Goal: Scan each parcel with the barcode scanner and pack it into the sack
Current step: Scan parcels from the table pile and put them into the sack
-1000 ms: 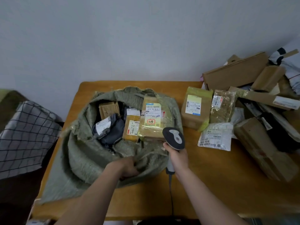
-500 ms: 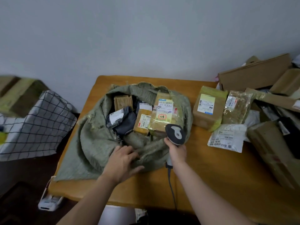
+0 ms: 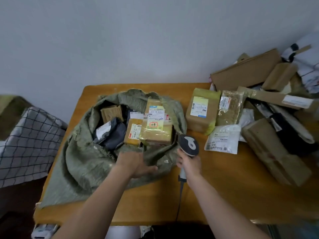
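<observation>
While the sack (image 3: pixel 82 163) fills the left half of the table (image 3: pixel 224 195), the unpacked parcels lie on the right half, so we judge our next reach goes rightward. Mouth up, the sack already holds several parcels. Outside it, the brown box (image 3: pixel 201 112) lies with its long axis running away from us and its label facing up. The white bag (image 3: pixel 222 139) lies flat, nearer to us and just right of the scanner (image 3: pixel 189 145), label up as well. The scanner's handle runs toward us, with its head at the far end. Our right hand (image 3: pixel 189 163) is wrapped round that handle and is the nearer hand to both parcels. Our left hand (image 3: pixel 134 163) rests on the sack's near rim, and we cannot tell whether its fingers curl into the cloth.
</observation>
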Motion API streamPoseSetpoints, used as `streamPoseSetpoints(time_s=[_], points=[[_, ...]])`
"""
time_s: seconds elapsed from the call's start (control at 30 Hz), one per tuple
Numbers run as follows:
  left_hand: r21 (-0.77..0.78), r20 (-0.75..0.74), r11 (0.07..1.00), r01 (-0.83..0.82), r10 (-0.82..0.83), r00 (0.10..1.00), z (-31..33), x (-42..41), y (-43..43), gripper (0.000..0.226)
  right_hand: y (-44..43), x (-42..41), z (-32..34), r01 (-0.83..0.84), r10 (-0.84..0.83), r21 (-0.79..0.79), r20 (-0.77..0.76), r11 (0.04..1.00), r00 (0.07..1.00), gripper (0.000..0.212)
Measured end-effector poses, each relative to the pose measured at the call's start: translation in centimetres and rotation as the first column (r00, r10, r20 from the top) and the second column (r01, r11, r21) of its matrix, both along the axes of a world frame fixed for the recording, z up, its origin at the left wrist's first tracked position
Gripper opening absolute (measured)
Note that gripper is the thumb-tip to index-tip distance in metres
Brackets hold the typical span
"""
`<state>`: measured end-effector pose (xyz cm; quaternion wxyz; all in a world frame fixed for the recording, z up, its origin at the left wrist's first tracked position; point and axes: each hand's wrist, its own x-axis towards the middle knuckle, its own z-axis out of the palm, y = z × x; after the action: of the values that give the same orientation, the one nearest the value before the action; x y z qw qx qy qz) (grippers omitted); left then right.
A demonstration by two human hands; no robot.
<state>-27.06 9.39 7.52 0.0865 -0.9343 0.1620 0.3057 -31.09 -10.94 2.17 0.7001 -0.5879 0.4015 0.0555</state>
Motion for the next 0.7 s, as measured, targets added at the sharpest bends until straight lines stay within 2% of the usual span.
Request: streamPoseSetpoints(time_s=[0.07,0.2,0.33,0.4,0.57,0.7], points=[[-0.096,0.027,0.995,0.028,-0.025,0.999,0.7,1.1,-3.2,0.087,-2.6,-0.5,0.4,0.065,-0.067,0.06,0.019,0.996,0.998,0.021],[-0.42,0.047,0.907,0.02,0.0,0.999,1.5,1.8,-11.3,0.052,-8.4,-1.3,0.6,0.225,-0.226,0.062,0.014,0.972,0.974,0.018],[-0.618,-0.16,0.772,-0.149,0.062,0.985,0.3,2.2,-18.7,0.038,-14.2,-1.7,0.4,0.311,-0.313,0.065,0.02,0.948,0.95,0.026],[-0.644,-0.272,0.719,-0.262,0.105,0.957,-1.1,2.7,-21.5,0.034,-16.9,-1.9,0.3,0.325,-0.326,0.042,0.034,0.945,0.945,0.028],[-0.591,-0.461,0.649,-0.479,0.216,0.861,-3.9,3.2,-25.4,0.039,-20.9,-1.3,-0.6,0.302,-0.304,0.076,0.017,0.95,0.953,0.044],[-0.565,-0.497,0.614,-0.551,0.28,0.821,-5.0,3.2,-26.0,0.036,-21.4,-0.2,-1.4,0.197,-0.193,0.096,-0.043,0.976,0.98,0.034]])
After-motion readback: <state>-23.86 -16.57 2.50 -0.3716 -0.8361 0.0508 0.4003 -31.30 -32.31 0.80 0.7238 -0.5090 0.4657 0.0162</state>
